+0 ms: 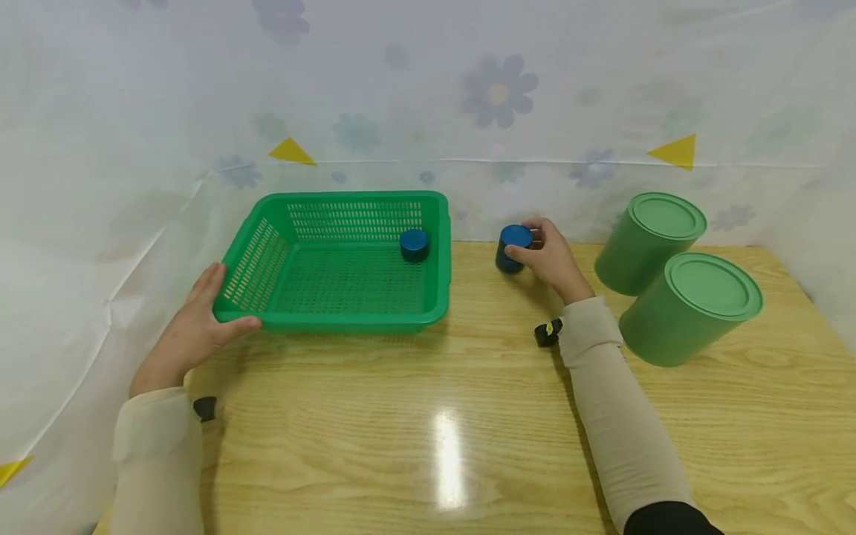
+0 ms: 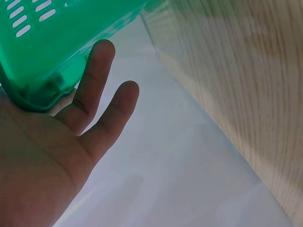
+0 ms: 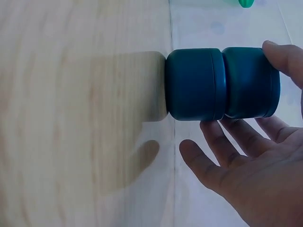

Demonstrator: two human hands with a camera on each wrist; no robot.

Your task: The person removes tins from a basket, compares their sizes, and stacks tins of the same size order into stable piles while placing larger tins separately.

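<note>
Two small blue lidded jars stand one on top of the other on the table, the lower jar (image 3: 191, 85) touching the wood. My right hand (image 1: 550, 258) pinches the upper jar (image 3: 251, 82) between thumb and fingers. A similar blue jar (image 1: 414, 245) sits inside the green plastic basket (image 1: 348, 319), near its right wall. At the basket's front left corner rests my left hand (image 1: 190, 327), thumb along the front rim and fingers along the left side. In the left wrist view two fingers (image 2: 111, 116) are straight, clear of the basket wall.
Two large green lidded cans, a rear one (image 1: 649, 245) and a front one (image 1: 689, 312), stand right of my right hand. Behind the wooden table (image 1: 361, 431) hangs a white flowered sheet (image 1: 414, 89) with yellow triangles, and white sheeting also borders the left side.
</note>
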